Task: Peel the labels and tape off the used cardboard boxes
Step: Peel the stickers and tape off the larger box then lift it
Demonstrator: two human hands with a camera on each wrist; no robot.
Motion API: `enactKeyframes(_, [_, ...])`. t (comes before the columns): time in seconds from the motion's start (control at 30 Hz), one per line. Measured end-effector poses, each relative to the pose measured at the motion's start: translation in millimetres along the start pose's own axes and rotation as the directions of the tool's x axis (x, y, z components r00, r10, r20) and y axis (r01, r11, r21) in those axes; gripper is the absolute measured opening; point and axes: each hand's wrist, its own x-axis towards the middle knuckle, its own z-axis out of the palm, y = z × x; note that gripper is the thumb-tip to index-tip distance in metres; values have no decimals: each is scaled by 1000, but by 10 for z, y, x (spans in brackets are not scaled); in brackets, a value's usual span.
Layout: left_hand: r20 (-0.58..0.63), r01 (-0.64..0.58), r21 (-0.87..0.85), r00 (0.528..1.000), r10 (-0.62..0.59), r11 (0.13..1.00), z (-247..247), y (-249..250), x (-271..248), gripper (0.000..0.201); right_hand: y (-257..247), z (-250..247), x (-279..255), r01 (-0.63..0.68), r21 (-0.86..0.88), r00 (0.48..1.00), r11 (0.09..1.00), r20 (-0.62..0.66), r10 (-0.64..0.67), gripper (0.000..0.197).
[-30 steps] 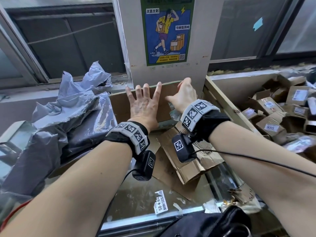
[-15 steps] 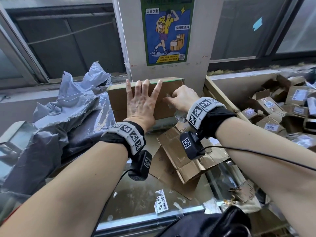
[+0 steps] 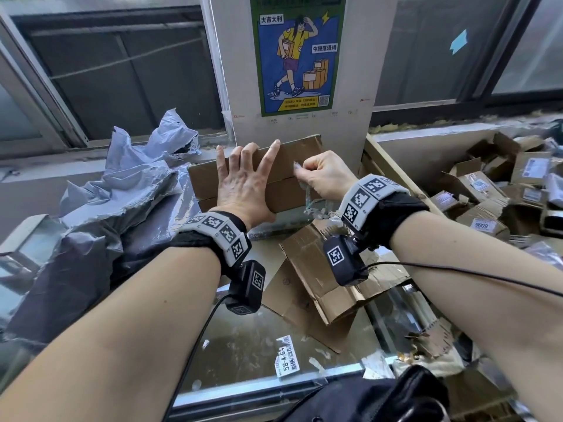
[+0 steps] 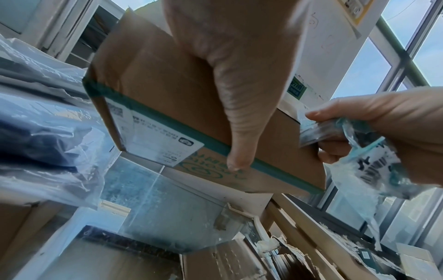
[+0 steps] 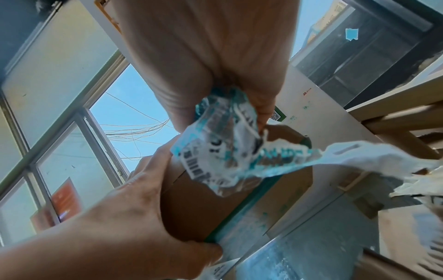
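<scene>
Cardboard box is braced by the left hand, fingers spread flat. Right hand pinches crumpled tape; best pull low along the seam.

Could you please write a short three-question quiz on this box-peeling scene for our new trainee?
1. True or false: the left hand lies spread on the cardboard box.
2. What does the right hand pinch? A) peeled tape wad B) scissors C) marker
3. Fill in: the box's underside still carries a white ____.

Key: 1 true; 2 A; 3 label.
</scene>
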Motion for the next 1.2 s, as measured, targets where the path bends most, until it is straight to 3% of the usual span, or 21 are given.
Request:
enactKeyframes(0.47, [21,11,-139,1000,-9,990,23,-193,20,134,-65,-64,-73,56,153,998,987,-29,-52,36])
enactKeyframes(0.7, [36,17,-124,999,-13,992,36,-250,9,134,-64,-49,-65,-8,285,1000,958,7,6,32])
enactKeyframes(0.83, [91,64,-62,994,-58,996,36,-228,58,137,-71,-9,-67,-39,413,999,910,39,25,28])
enactKeyframes(1.07, [213,164,-195,969,-122,967,6,-50,32,142,-123,-22,-77,-32,490,998,871,66,-1,36])
enactKeyframes(1.2, [177,183,-248,974,-141,951,-82,84,93,142,-189,-47,-87,8,513,997,858,59,-45,35])
